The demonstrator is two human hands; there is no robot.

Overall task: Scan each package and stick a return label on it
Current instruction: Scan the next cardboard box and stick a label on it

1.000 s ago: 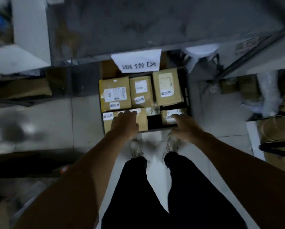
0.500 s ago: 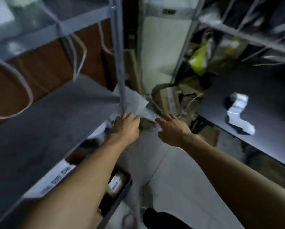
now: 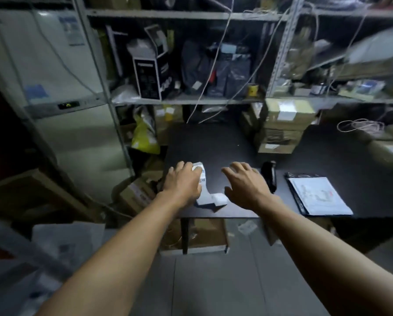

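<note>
Nearest the camera, both forearms reach out over the floor to the front edge of the black tabletop. The left hand lies over the label strip, its fingers bent onto the strip's far end, though whether that grip is clamped or merely resting I cannot tell; the strip's curled near end lies close to the edge, so a careless tug could drag it off onto the floor or tear a label. The right hand hovers spread, holding nothing, between the strip and the scanner. If it sweeps sideways, it may knock the scanner into the clipboard just beside. Farther back the packages stand stacked, well apart from both hands; pulling a low box first would likely topple the stack. Dim light may hamper barcode reading.
</note>
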